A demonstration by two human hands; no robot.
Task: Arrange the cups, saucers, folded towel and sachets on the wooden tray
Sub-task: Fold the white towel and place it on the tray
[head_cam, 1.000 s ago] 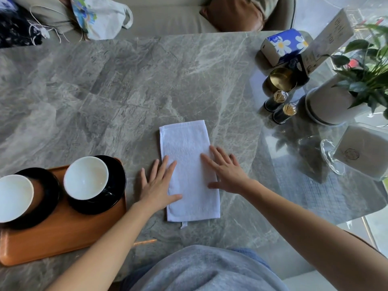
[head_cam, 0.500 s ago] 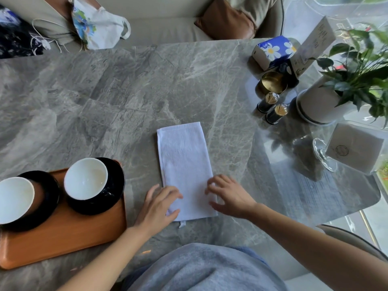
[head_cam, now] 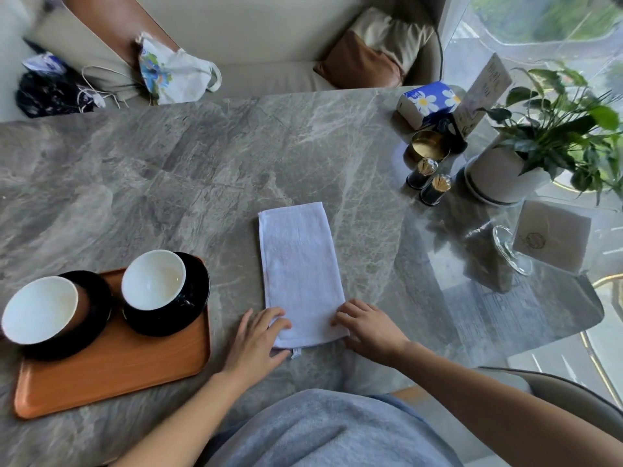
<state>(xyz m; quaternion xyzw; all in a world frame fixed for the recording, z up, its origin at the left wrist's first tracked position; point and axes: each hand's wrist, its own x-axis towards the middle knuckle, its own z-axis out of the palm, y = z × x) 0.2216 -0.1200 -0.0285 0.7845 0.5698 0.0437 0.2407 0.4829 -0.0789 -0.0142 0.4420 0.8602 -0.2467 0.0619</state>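
A white towel (head_cam: 298, 264), folded into a long strip, lies flat on the grey marble table (head_cam: 188, 170). My left hand (head_cam: 256, 342) pinches its near left corner and my right hand (head_cam: 369, 326) grips its near right corner. At the left sits a wooden tray (head_cam: 111, 372) holding two white cups, one (head_cam: 38, 308) on a black saucer (head_cam: 97, 298) and the other (head_cam: 153, 279) on a second black saucer (head_cam: 199, 294). No sachets show.
At the far right stand a potted plant (head_cam: 505, 173), a blue tissue box (head_cam: 426, 102), a brass bowl (head_cam: 428, 146), two toothpick holders (head_cam: 429, 185), a card (head_cam: 482, 92) and a napkin holder (head_cam: 549, 241). A sofa with bags (head_cam: 175, 72) lies beyond the table.
Both hands slid from the towel's middle toward me to its near edge and closed on the two near corners. The towel stays flat.
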